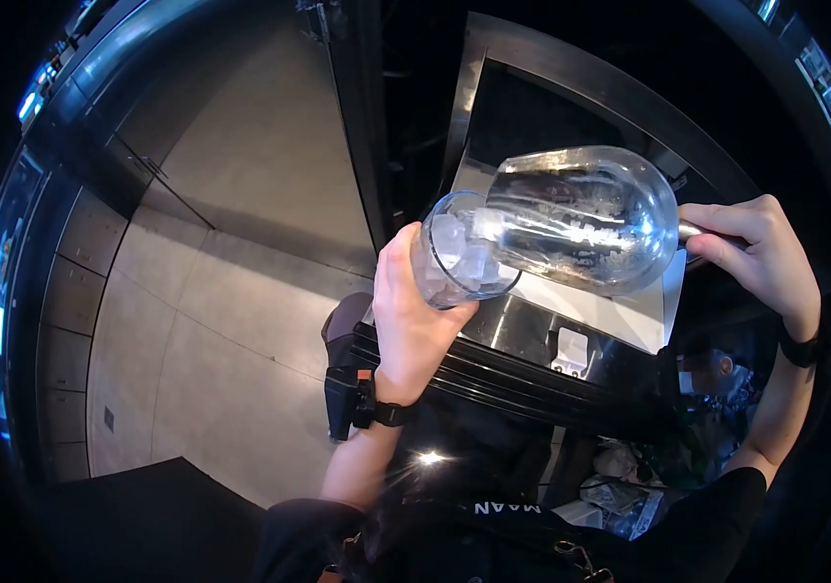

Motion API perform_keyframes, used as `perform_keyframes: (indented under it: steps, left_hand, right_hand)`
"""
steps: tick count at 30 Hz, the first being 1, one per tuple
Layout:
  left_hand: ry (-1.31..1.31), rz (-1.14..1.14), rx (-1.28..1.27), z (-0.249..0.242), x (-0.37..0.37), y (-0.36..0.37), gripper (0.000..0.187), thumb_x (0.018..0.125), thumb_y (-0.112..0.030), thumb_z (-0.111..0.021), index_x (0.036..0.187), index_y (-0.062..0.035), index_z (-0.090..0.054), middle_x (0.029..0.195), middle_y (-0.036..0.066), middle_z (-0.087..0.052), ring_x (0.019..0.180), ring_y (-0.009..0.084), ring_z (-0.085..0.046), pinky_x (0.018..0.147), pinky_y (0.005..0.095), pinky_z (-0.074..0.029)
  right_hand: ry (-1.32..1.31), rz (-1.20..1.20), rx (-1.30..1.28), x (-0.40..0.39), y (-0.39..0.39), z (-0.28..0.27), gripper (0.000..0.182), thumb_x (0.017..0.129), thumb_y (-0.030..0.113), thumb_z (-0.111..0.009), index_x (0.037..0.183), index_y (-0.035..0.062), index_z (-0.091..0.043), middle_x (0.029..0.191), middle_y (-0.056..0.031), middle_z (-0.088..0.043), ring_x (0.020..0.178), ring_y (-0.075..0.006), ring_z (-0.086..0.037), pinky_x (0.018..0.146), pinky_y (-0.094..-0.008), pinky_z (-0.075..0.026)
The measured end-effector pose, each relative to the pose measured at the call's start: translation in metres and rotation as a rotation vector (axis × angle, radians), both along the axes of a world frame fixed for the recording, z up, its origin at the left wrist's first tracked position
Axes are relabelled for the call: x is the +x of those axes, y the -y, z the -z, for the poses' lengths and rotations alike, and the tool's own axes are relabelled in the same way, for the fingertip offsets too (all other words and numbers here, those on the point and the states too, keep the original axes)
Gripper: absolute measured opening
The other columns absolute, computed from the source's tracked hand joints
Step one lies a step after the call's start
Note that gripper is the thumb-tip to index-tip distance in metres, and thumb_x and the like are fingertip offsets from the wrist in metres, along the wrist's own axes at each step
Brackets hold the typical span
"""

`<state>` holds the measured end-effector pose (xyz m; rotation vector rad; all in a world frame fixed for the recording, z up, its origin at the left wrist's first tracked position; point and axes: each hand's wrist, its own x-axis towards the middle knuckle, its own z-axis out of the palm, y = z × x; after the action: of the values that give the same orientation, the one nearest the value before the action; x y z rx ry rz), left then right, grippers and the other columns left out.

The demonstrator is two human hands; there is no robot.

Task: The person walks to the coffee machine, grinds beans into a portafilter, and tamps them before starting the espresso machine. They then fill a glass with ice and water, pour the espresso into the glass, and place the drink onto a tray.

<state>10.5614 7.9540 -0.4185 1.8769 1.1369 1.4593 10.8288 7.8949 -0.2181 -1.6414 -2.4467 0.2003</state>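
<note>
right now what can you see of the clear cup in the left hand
The cup is a clear, glass-like tumbler, tilted so its open mouth faces the scoop. Several ice cubes lie inside it. The left hand wraps its lower side. The wet, transparent scoop's lip sits at the cup's rim, its handle gripped by the right hand. The cup is held above an open ice bin.

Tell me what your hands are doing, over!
Left hand grips glass, ice inside. Right hand holds scoop by its handle, mouth tipped at the glass rim. Nothing between them.
</note>
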Motion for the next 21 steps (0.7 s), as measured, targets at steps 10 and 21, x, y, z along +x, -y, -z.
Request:
perform_keyframes:
  steps: [10, 21]
  left_hand:
    - [0.307, 0.054, -0.168, 0.005, -0.003, 0.002, 0.08, 0.054, 0.0, -0.08, 0.122, -0.0019, -0.038, 0.113, 0.013, -0.051, 0.105, 0.023, -0.053, 0.09, 0.0329, -0.043]
    - [0.456, -0.023, -0.279, 0.024, -0.005, 0.008, 0.085, 0.055, 0.0, -0.081, 0.124, -0.0039, -0.034, 0.11, 0.009, -0.047, 0.099, 0.017, -0.05, 0.086, 0.0298, -0.044]
  right_hand:
    - [-0.319, 0.475, -0.344, 0.053, 0.016, 0.01, 0.028, 0.088, 0.022, -0.056, 0.105, 0.0017, -0.065, 0.064, -0.0065, -0.063, 0.044, -0.0057, -0.049, 0.042, -0.015, -0.039]
    - [-1.07, 0.639, 0.137, 0.12, -0.069, 0.196, 0.038, 0.084, 0.011, -0.057, 0.12, 0.0009, -0.048, 0.095, -0.0078, -0.057, 0.075, -0.0111, -0.055, 0.065, -0.0241, -0.047]
